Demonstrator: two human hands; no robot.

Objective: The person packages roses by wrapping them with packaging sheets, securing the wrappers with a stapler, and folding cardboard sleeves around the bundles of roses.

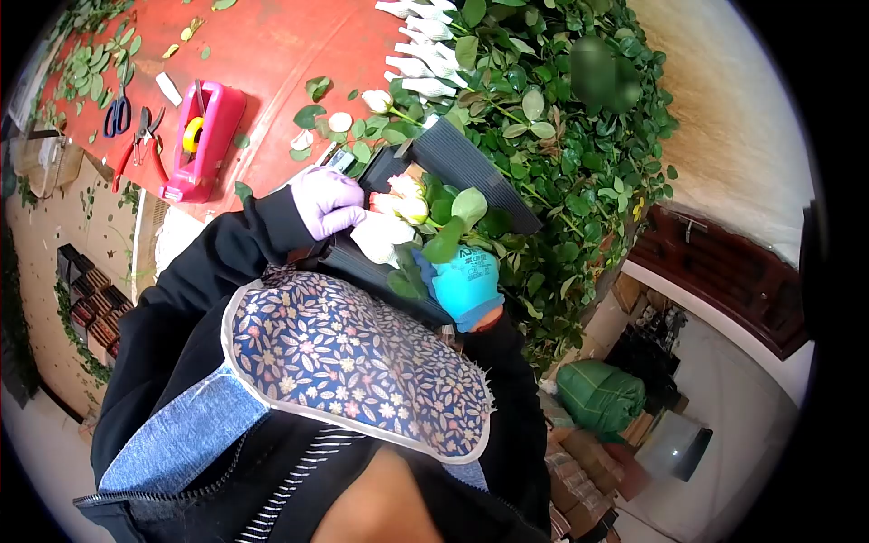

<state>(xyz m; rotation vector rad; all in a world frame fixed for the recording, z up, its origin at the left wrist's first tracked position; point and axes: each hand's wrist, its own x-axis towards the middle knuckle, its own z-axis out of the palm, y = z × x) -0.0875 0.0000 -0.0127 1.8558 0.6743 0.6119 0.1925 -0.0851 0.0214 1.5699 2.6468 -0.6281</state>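
My left hand (328,201), in a pale purple glove, has its fingers closed at the edge of a white bud sleeve (384,237). Beside it, several cream and pink roses (404,201) lie over a black ridged holder (475,172). My right hand (465,282), in a teal glove with a dark blue palm, is wrapped around the leafy rose stems below the blooms. Leaves (447,237) cover part of its fingers, so the exact grip is partly hidden.
On the red tabletop (281,72) are a pink tape dispenser (210,140), red-handled pruners (141,149), dark scissors (118,116) and scattered leaves. White-sleeved roses (425,68) lie at the far edge, beside a big heap of rose foliage (579,145). A green bundle (601,396) sits at lower right.
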